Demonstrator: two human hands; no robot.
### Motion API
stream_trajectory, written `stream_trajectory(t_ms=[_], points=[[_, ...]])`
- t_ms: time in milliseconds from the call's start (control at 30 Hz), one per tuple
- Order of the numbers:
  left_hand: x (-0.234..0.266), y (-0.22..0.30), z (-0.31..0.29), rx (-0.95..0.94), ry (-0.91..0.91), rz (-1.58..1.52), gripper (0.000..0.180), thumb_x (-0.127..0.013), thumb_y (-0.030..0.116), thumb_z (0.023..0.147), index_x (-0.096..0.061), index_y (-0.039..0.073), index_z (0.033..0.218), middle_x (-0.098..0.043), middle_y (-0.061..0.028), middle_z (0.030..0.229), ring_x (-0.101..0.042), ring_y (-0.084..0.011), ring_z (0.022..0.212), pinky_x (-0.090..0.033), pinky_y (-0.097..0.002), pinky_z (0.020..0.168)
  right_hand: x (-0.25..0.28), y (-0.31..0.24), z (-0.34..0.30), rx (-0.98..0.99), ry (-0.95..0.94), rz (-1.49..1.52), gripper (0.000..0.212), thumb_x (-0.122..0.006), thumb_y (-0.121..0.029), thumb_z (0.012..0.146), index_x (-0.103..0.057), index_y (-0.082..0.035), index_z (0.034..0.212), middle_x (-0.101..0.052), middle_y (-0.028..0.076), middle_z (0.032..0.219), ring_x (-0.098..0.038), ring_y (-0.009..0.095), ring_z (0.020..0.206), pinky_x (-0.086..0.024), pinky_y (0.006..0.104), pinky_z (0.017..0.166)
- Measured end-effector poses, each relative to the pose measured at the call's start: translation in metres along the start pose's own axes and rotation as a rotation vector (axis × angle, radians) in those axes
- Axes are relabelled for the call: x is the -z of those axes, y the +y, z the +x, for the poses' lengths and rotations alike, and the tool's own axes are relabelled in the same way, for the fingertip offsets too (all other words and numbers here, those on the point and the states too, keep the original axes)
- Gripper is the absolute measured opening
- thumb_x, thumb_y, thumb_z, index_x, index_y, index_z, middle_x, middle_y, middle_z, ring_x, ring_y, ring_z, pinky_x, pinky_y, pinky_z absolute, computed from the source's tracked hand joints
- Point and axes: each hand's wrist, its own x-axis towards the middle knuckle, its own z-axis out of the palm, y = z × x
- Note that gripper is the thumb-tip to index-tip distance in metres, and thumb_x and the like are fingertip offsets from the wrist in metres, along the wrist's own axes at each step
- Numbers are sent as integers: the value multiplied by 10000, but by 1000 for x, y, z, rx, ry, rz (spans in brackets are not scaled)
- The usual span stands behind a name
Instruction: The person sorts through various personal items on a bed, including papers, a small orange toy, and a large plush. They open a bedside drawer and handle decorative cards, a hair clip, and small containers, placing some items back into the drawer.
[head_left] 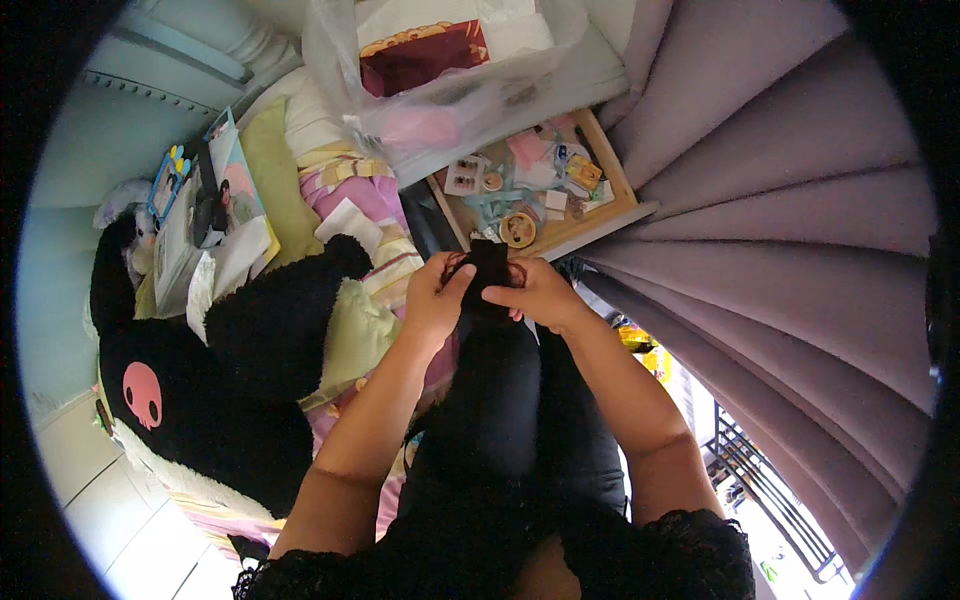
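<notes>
Curtain [800, 230], mauve, in heavy folds fills the right side, hanging past the bed's edge.

Plush toy [200, 370], black with a pink mark, lies along the left on a striped pink bedspread [345, 185], propped against a green cushion [350, 335].

Clear plastic bag [440, 90], top centre, slumps over a flat dark-red package with a pale scalloped border [420, 55]; we copy no print.

Wooden tray [625, 195] below it keeps small cards, pale ribbons and a round tin [517, 229] from scattering.

Booklets with picture covers [225, 190] lean upright at the toy's head.

Black stocking-like garment [490, 270] is bunched at our raised knee, its top edge held taut between both hands. Left hand [435, 295]: fingers and thumb pinched on the fabric. Right hand [540, 292]: fingers curled closed over the same edge, the two hands nearly touching.
</notes>
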Motion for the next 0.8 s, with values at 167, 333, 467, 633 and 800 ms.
stream_trajectory(t_ms=[167,333,467,633,800], points=[[18,18,2,235,-61,-155,230,-635,28,801,-571,10,1021,-617,-31,893,-588,-106,766,-501,-247,626,-2,10,37,7,-32,41,216,-690,-179,783,-591,-41,917,-570,5,721,-522,92,584,-432,230,489],[26,21,4,222,-19,-58,237,-671,25,770,-591,21,993,-632,-39,886,-614,-139,757,-539,-302,645,7,10,53,-43,-194,107,247,-677,-194,798,-614,-48,987,-620,30,817,-554,105,634,-470,236,558],[30,26,0,188,94,-120,197,-694,6,749,-612,7,929,-638,-39,842,-607,-126,728,-529,-280,633,60,4,114,-139,-68,108,376,-701,-178,768,-601,-57,1109,-655,74,955,-628,189,786,-519,319,687],[31,16,5,-37,100,29,169,-717,4,727,-608,-1,856,-621,-28,791,-559,-76,626,-461,-202,593,56,21,202,374,515,-1154,504,-710,-199,721,-535,-21,1159,-558,146,1172,-475,311,1149,-381,402,963],[23,27,1,-208,144,2,209,-698,-105,690,-556,12,789,-607,-37,806,-533,-74,694,-418,-210,622,49,38,238,579,689,-1410,480,-716,-216,675,-573,-62,1107,-538,129,1201,-435,315,1176,-350,429,982]])
